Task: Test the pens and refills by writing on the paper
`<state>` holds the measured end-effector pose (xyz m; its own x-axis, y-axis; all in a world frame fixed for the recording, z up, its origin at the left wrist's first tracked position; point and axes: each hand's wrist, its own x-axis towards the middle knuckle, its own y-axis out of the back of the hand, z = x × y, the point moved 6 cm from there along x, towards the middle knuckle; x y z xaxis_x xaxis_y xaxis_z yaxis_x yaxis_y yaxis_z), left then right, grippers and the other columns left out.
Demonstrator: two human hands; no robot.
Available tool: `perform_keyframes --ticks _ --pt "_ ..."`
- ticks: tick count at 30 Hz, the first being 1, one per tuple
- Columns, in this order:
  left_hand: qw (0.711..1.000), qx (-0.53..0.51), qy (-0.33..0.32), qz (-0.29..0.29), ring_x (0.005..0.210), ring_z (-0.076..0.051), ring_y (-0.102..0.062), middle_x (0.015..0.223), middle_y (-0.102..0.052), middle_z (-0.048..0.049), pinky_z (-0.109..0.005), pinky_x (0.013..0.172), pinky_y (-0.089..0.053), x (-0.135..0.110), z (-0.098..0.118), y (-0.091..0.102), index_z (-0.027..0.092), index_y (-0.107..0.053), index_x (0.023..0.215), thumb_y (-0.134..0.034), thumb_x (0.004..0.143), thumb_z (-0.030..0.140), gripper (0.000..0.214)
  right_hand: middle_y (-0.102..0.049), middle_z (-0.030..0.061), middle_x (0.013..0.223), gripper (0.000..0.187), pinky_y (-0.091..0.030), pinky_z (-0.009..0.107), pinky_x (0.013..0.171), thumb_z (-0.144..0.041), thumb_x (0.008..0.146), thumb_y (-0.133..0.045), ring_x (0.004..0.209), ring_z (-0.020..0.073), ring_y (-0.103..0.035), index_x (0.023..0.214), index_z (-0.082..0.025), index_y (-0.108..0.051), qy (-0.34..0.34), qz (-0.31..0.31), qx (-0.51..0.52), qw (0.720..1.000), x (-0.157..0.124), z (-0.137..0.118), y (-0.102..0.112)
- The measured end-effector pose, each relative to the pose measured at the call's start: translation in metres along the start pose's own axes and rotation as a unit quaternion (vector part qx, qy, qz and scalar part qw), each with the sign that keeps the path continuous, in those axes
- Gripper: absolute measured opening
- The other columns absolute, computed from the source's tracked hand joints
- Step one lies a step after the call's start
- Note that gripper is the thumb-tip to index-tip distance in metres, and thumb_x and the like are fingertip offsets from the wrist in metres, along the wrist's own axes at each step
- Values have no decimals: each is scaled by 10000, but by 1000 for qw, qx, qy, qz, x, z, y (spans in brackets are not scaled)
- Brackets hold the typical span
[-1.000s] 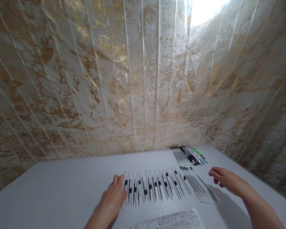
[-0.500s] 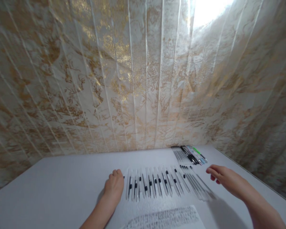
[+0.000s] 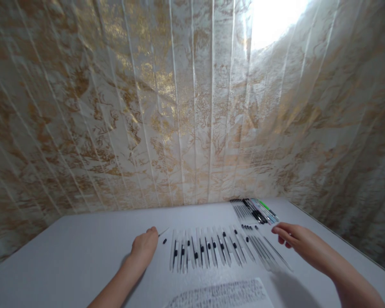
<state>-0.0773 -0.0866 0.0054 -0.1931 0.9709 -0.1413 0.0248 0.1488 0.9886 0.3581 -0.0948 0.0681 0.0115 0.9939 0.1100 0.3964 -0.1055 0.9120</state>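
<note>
My left hand (image 3: 145, 246) is closed at the left end of the row of pen parts, pinching a thin pen refill (image 3: 163, 232) whose fine end sticks out to the right. Just right of these fingers a small black pen cap (image 3: 164, 241) lies on the table. Clear pen barrels (image 3: 197, 244), refills and black caps form a long row. My right hand (image 3: 290, 234) hovers at the row's right end, above the table, with thumb and fingers drawn together. Whatever might be between them cannot be made out. Grey refills (image 3: 265, 248) lie to its left.
A white table (image 3: 93, 248) carries everything. At the back right lie several black, blue and green pens (image 3: 259, 210) beside more thin refills. A sheet with handwriting (image 3: 224, 295) lies near the front edge. A gold-patterned curtain (image 3: 179, 128) hangs behind the table.
My left hand has moved a little left and now shows a thin refill in its fingers; the black cap beside it is fully uncovered. My right hand has shifted slightly left.
</note>
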Motion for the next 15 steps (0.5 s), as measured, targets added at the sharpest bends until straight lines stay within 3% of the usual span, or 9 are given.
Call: perform_keyframes --ticks 3,6,9,12,15 --pt "999 -38 -6 -16 948 -202 -635 1119 -633 -65 -415 819 -532 5 -3 3 158 -588 1128 -575 913 325 273 -706 63 714 387 -447 279 642 -418 886 -326 679 215 -644 714 -221 -611 44 -85 25 995 -3 -21 -9" --pt "995 -97 -15 -16 877 -185 -640 1012 -652 -53 -389 794 -522 5 -7 6 141 -604 1041 -542 928 311 214 -694 68 724 388 -441 291 657 -422 894 -316 691 222 -636 735 -214 -602 79 -90 41 992 -7 -47 -11" --pt "982 -177 -60 2 822 -149 -624 871 -643 -27 -277 744 -490 -5 -7 12 158 -574 903 -328 986 250 276 -676 59 704 372 -435 288 638 -387 903 -325 672 212 -622 788 -198 -624 119 -97 83 985 -13 -80 -18" --pt "963 -248 -104 10 681 -126 -596 807 -621 6 -207 567 -449 -17 -5 12 206 -496 903 -131 986 299 386 -659 39 685 315 -433 264 607 -331 909 -370 635 181 -598 865 -181 -644 156 -128 158 967 -21 -117 -37" --pt "955 -277 -105 19 707 -130 -598 828 -615 -13 -208 623 -449 -19 -5 6 216 -416 857 -163 952 259 273 -660 29 702 240 -437 228 592 -257 899 -423 629 149 -597 900 -173 -648 181 -195 218 939 -30 -149 -65"
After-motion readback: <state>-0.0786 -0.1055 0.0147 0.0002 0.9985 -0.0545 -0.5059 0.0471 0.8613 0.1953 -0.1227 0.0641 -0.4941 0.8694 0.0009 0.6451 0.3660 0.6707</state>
